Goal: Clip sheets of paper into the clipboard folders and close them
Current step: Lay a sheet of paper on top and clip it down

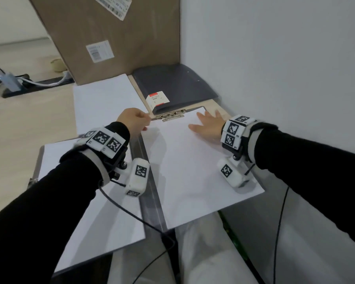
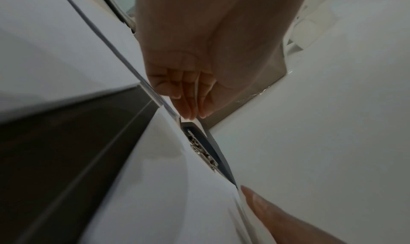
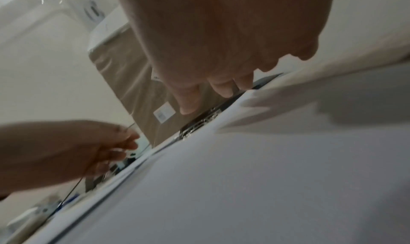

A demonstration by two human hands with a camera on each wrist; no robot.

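Note:
An open grey clipboard folder (image 1: 150, 193) lies in front of me. A white sheet (image 1: 193, 165) covers its right half, with its top edge at the metal clip (image 1: 172, 116). My left hand (image 1: 140, 119) pinches the sheet's top left corner just left of the clip. My right hand (image 1: 205, 124) rests flat on the sheet's upper right, fingers spread. In the left wrist view the curled fingertips (image 2: 188, 109) meet at the paper's corner beside the clip (image 2: 201, 153). The right wrist view shows the clip (image 3: 199, 123) beyond the straight fingers (image 3: 221, 88). Another white sheet (image 1: 94, 206) lies on the folder's left half.
A closed dark grey folder (image 1: 172, 87) with a label lies behind the clip, against the white wall (image 1: 275, 68). A stack of white paper (image 1: 105, 101) sits at the back left, before a large cardboard box (image 1: 111, 37). A cable and power strip (image 1: 29, 83) lie at the far left.

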